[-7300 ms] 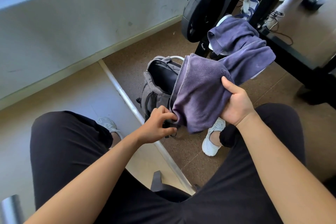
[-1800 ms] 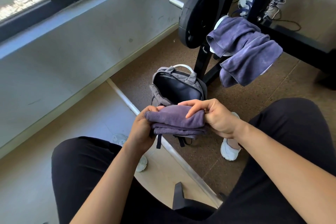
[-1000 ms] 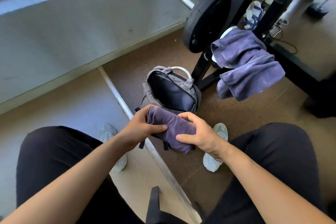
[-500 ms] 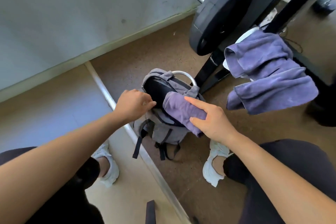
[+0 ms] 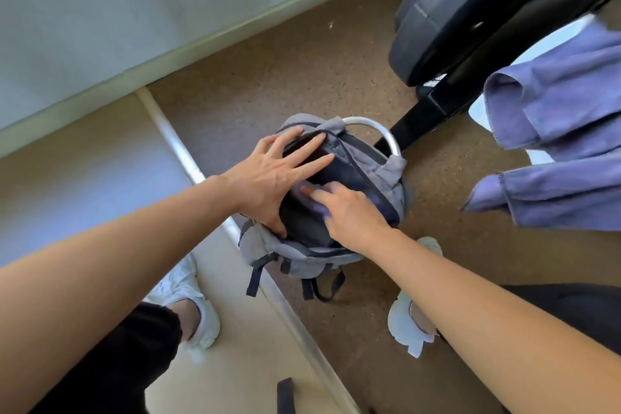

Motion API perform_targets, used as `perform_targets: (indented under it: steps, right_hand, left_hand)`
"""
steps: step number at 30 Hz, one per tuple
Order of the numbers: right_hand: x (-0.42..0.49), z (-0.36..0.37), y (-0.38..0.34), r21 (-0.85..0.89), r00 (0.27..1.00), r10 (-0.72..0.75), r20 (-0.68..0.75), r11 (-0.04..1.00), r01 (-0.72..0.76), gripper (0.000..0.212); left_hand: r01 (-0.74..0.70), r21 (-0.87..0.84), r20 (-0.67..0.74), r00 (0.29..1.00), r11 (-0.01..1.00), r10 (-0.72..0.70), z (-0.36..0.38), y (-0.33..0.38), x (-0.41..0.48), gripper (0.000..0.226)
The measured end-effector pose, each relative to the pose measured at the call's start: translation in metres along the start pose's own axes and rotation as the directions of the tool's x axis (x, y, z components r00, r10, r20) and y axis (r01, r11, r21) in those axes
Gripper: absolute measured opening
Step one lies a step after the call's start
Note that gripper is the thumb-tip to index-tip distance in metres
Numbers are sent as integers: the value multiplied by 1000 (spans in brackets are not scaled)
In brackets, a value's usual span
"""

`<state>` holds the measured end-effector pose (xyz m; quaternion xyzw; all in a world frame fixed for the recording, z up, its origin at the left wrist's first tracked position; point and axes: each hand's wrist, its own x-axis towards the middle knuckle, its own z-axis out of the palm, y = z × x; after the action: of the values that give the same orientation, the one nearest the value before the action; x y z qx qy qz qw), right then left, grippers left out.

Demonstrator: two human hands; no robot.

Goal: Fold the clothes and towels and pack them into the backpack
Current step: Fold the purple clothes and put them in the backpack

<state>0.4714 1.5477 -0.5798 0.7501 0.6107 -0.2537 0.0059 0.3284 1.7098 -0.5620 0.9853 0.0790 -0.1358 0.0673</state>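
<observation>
A grey backpack (image 5: 302,260) stands open on the brown floor between my feet. My left hand (image 5: 268,178) lies spread over the left side of its mouth, fingers straight on the far rim and thumb on the near rim. My right hand (image 5: 356,215) is down in the opening and holds the folded purple towel (image 5: 318,208), which is mostly inside the bag. Only a strip of the towel shows under my fingers; my thumb is hidden.
More purple towels (image 5: 554,131) hang over a black rack at the right, beside a black weight plate (image 5: 453,10). A metal floor strip (image 5: 168,131) runs diagonally past the bag. My white shoes (image 5: 188,306) (image 5: 410,323) flank it. A grey wall is behind.
The folded towel has gone from on top of the bag's rim down into the opening with my right hand. My left hand has opened and spread over the rim. My head has leaned closer.
</observation>
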Motion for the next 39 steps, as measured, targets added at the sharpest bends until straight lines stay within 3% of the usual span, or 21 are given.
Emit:
perform_targets:
  steps: [5,7,9,10,15,19,25,32,35,39]
  right_hand:
    - [31,34,-3,-299,998,23,64,954,-3,62]
    - [36,60,4,-282,958,52,280,959,31,66]
    - [39,82,13,-171,843,116,525,985,-29,71]
    - [41,88,17,-132,804,133,580,989,-69,72]
    - [48,90,22,-124,771,183,611,983,-135,74]
    - [43,77,18,40,840,178,513,972,-231,58]
    - [-5,29,20,378,934,109,340,894,-241,44]
    - [-94,-40,10,462,976,136,172,864,-202,33]
    - [-129,-69,4,523,988,148,35,840,-144,30]
    - [-166,-100,11,589,947,209,-242,807,-27,20]
  left_hand:
    - [-3,-22,-44,999,1000,2,3,-4,10,152]
    - [8,-29,-45,999,1000,-9,4,-4,12,153]
    - [17,-35,-37,999,999,-19,5,-4,14,155]
    - [19,-38,-35,999,999,-21,5,-3,15,155]
    - [26,-30,-33,999,999,-27,1,-3,18,151]
    - [38,-26,-52,998,999,-39,-4,0,19,138]
    - [80,-82,-121,989,993,-90,-13,3,14,103]
    - [80,-195,-298,945,978,-137,-41,36,-4,65]
    - [39,-341,-388,904,939,-178,-53,67,-10,46]
    - [-20,-530,-332,925,848,-186,-71,122,-13,33]
